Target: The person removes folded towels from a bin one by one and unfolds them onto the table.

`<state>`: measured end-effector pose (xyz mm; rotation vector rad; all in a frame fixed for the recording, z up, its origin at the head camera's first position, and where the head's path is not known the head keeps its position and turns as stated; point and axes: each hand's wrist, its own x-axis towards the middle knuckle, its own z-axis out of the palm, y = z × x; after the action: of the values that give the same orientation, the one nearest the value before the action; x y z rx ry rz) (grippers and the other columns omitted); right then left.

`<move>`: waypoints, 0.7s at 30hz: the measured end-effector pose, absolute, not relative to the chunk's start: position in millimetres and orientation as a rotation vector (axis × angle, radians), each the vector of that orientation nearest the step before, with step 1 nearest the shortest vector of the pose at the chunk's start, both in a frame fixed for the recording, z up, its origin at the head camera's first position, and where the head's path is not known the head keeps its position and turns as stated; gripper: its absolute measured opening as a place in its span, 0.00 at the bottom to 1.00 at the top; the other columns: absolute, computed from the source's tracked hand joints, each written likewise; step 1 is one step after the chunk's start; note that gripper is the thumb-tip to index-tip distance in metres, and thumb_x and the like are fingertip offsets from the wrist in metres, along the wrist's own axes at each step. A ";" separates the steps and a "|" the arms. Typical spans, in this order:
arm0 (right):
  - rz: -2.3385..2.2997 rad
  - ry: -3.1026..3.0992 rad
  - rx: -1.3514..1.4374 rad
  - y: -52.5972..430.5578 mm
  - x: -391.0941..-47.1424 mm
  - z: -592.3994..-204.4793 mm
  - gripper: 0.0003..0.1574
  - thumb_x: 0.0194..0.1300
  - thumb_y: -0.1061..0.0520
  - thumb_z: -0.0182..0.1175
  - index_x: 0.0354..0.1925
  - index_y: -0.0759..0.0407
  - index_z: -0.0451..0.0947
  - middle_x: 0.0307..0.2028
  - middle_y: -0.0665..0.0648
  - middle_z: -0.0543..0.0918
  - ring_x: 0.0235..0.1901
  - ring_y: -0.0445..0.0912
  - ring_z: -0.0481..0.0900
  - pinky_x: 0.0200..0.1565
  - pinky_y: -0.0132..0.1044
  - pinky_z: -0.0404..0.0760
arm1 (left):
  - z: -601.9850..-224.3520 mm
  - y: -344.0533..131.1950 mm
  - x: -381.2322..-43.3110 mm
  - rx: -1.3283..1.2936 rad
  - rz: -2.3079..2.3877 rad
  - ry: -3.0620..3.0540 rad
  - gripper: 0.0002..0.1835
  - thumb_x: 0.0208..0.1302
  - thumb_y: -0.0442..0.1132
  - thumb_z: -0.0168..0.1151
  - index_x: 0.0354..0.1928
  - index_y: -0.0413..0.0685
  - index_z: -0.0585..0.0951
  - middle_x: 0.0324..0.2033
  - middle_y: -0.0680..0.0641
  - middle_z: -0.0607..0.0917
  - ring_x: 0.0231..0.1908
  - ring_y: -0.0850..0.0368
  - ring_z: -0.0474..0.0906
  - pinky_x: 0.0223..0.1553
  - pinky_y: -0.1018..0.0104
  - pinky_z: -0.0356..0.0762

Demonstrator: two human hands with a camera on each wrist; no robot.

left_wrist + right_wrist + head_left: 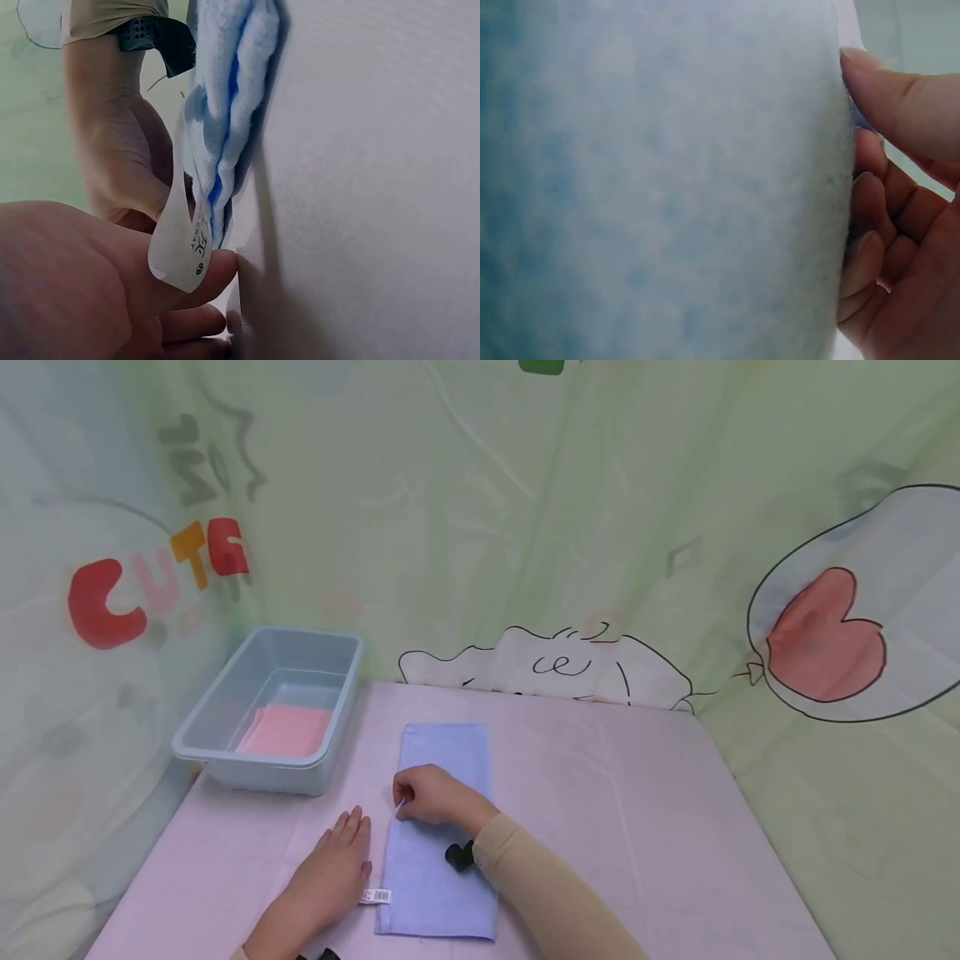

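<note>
A blue towel [438, 893], folded into a long strip, lies on the table with a white label [377, 896] sticking out at its lower left edge. My right hand [431, 795] pinches the towel's left edge near the middle between thumb and curled fingers; the right wrist view shows the cloth [675, 180] filling most of the picture. Flat on the table just left of the towel rests my left hand [333, 864], its fingers straight. In the left wrist view the label [180, 247] loops beside the left thumb, and the towel's layered edge [232, 97] shows.
A grey-blue plastic basin [262, 762] stands at the table's back left, with a folded pink cloth [288, 731] inside. The table has a pale pink cover [600, 827]. A printed curtain [465, 527] hangs along the back and sides.
</note>
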<state>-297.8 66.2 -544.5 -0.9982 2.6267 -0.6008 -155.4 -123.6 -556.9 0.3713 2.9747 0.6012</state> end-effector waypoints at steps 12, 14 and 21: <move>-0.890 2.575 -0.884 83.1 -301.4 -543.1 0.14 0.67 0.54 0.76 0.30 0.47 0.79 0.26 0.42 0.78 0.30 0.35 0.74 0.37 0.29 0.74 | -551.5 -123.9 -161.1 0.375 0.591 2.924 0.33 0.78 0.40 0.62 0.76 0.26 0.68 0.80 0.27 0.64 0.82 0.28 0.58 0.78 0.30 0.60; -0.920 2.569 -0.873 86.4 -302.5 -542.6 0.14 0.68 0.53 0.75 0.31 0.48 0.79 0.26 0.42 0.78 0.30 0.35 0.74 0.38 0.29 0.74 | -551.1 -123.8 -163.6 0.376 0.600 2.911 0.34 0.79 0.40 0.61 0.77 0.27 0.67 0.81 0.28 0.64 0.82 0.29 0.57 0.79 0.30 0.59; -1.095 2.474 -0.850 101.4 -304.6 -539.2 0.11 0.70 0.55 0.73 0.33 0.51 0.80 0.30 0.44 0.80 0.32 0.36 0.75 0.39 0.29 0.75 | -552.3 -118.6 -174.3 0.441 0.647 2.894 0.36 0.77 0.42 0.64 0.77 0.28 0.67 0.81 0.30 0.64 0.82 0.30 0.57 0.80 0.32 0.59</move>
<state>-304.6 101.4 -539.2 -0.8498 2.4744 -1.0953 -174.3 -118.6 -552.3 0.4413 2.8944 0.6467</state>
